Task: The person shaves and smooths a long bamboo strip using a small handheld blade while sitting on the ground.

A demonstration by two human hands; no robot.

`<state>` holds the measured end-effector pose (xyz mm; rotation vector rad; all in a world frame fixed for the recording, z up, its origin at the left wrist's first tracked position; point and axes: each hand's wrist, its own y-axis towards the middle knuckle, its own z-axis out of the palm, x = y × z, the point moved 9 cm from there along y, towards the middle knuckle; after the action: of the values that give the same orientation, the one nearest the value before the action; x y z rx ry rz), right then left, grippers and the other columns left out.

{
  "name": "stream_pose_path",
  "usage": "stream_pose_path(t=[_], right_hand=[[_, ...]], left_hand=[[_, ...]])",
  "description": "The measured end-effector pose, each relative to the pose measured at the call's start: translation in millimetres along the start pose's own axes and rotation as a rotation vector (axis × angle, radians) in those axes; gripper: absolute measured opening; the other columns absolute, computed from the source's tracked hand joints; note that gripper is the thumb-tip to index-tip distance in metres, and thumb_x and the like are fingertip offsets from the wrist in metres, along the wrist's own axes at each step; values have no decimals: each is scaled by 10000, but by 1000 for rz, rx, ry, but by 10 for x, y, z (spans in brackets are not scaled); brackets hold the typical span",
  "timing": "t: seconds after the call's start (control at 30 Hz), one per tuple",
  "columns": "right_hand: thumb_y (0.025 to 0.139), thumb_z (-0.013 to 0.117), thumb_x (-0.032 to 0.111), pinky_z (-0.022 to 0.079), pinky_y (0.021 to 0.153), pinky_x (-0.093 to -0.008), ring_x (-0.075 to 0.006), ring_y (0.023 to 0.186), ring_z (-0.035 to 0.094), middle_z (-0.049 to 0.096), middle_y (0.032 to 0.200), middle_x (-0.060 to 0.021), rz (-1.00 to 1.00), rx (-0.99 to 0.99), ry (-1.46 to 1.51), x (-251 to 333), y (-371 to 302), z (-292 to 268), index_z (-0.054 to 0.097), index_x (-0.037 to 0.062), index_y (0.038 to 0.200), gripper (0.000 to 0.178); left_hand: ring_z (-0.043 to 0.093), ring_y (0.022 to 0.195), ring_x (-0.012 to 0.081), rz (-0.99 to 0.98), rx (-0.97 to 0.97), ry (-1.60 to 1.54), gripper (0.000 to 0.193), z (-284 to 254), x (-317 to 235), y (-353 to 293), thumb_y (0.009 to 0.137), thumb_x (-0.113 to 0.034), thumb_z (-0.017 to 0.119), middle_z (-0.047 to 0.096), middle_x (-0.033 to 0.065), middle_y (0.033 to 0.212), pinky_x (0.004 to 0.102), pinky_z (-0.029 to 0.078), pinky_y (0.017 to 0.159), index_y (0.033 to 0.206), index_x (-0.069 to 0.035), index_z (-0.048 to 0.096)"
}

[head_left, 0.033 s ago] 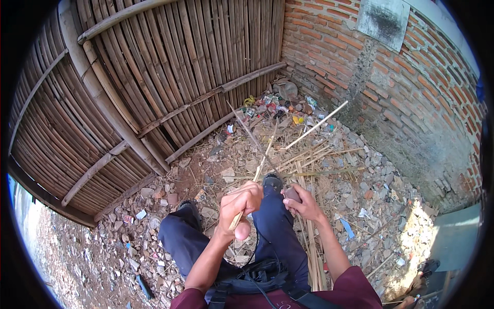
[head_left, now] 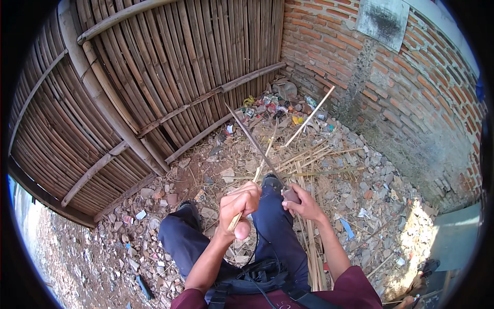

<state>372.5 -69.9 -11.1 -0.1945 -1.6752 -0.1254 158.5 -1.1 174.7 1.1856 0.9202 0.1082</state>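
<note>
Pale strip [head_left: 261,166] in grip, the left hand [head_left: 240,206] has its fingers closed firmly around the lower end, the rest slanting up over stony ground [head_left: 368,177]. The right hand's [head_left: 302,202] fingers are clamped on the handle of a knife [head_left: 253,138], its long blade crossing the strip in view. Loose strips [head_left: 313,257] lie beside the right leg [head_left: 278,226], near a brick wall [head_left: 334,62].
</note>
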Motion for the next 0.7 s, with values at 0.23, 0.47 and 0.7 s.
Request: stream_pose_path(t=[0.23, 0.47, 0.7], right_hand=[[911, 810, 267, 513, 645, -348, -166, 665, 634, 675, 800, -101, -227, -127, -433, 324, 66, -82, 608, -80, 1201, 495], [918, 803, 320, 502, 692, -403, -227, 680, 610, 629, 715, -195, -160, -218, -587, 521, 240, -58, 705, -52, 994, 392], [924, 760, 289, 518, 729, -436, -328, 705, 645, 686, 769, -217, -213, -320, -623, -105, 525, -422, 726, -66, 1040, 375]], left_hand=[[268, 512, 162, 168, -171, 109, 747, 15, -80, -34, 1026, -756, 361, 317, -1, 584, 358, 309, 524, 692, -99, 237], [225, 487, 148, 191, -294, 111, 754, -52, -245, -8, 1036, -756, 326, 283, -13, 557, 343, 273, 482, 689, -95, 219], [228, 463, 131, 208, -304, 58, 762, -48, -263, -63, 1035, -766, 316, 277, -18, 537, 324, 248, 451, 677, -103, 205]])
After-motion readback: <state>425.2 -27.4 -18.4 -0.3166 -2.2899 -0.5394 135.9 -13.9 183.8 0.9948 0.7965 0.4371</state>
